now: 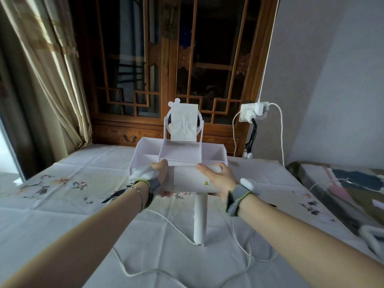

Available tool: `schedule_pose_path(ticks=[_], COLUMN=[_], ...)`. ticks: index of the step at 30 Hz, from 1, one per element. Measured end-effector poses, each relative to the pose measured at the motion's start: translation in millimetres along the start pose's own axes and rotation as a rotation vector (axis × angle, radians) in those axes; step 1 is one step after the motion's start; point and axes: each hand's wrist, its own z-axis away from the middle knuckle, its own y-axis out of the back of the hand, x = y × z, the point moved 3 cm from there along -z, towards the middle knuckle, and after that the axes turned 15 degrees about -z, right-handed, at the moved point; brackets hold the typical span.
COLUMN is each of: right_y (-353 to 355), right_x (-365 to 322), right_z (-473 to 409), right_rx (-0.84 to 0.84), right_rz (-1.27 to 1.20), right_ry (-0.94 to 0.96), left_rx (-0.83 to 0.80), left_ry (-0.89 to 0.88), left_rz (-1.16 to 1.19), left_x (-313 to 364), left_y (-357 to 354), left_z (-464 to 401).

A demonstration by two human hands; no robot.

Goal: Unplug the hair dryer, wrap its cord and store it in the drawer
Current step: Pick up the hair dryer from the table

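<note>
A white hair dryer (188, 179) is held sideways above the table, barrel horizontal and handle (200, 219) pointing down toward me. My left hand (161, 177) grips the barrel's left end. My right hand (218, 180) grips its right end. The white cord (164, 220) leaves the handle's base and lies in loose loops on the tablecloth. Just behind the dryer stands a small white vanity organizer (145, 147) with open compartments and a mirror. I cannot tell which wall plug is the dryer's.
A wall socket (252, 112) at the back right holds white plugs, with white cables hanging down and a black cable bundle (250, 138) below. A flowered tablecloth (62, 204) covers the table. A wooden lattice cabinet stands behind, curtains at left, patterned bedding at right.
</note>
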Motion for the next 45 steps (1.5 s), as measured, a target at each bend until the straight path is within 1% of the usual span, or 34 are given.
schedule_pose_path(ticks=[2,4,7,11,15,19,21,25,27,30,33,35,38,45], right_y=[-4.2,-5.9,-3.3,0.7,5.9,8.8,8.5,7.8,7.9,6.9,5.7,5.2,5.6,9.4], right_x=[-0.7,-1.0,-2.0,-2.5,-2.7,-2.4,-3.0,-3.2,-2.9,-2.9,-4.0,-4.2,-5.0,-6.4], right_z=[1.7,3.4,5.6,8.0,7.0,5.9,6.3,6.9,8.2,10.4,12.0,12.1,13.5,14.4], right_rx=[-0.016,-0.032,-0.038,-0.033,-0.029,-0.040,-0.045,-0.041,-0.038,-0.042,-0.054,-0.057,-0.059,-0.086], right_rz=[0.031,0.038,0.014,-0.024,-0.028,0.000,0.004,-0.015,-0.020,-0.039,-0.035,-0.031,-0.023,0.017], right_ry=[0.009,-0.018,-0.070,-0.092,-0.101,-0.105,-0.104,-0.091,-0.080,-0.074,-0.071,-0.077,-0.090,-0.124], left_rx=[0.001,0.001,0.043,0.103,0.183,0.180,0.190,0.178,0.150,0.073,0.008,0.006,0.018,-0.009], left_ry=[0.017,-0.006,-0.078,-0.157,-0.311,-0.428,-0.440,-0.412,-0.350,-0.209,-0.103,-0.064,-0.067,-0.086], left_rz=[0.015,0.013,-0.030,-0.060,-0.030,-0.012,-0.005,-0.010,-0.049,-0.101,-0.067,-0.046,-0.033,-0.085], left_x=[-3.9,-5.6,-3.6,-1.7,-0.3,-3.8,-4.6,-3.3,-1.8,-0.6,1.1,1.6,2.0,-0.2], left_y=[4.3,5.7,5.0,3.2,-0.6,-1.3,-1.3,-2.5,-2.4,-0.6,-0.6,-2.4,-3.2,-1.7], left_z=[0.4,3.4,5.3,0.9,6.9,17.7,17.3,13.1,7.5,-1.3,-2.1,-1.8,-2.3,-2.6])
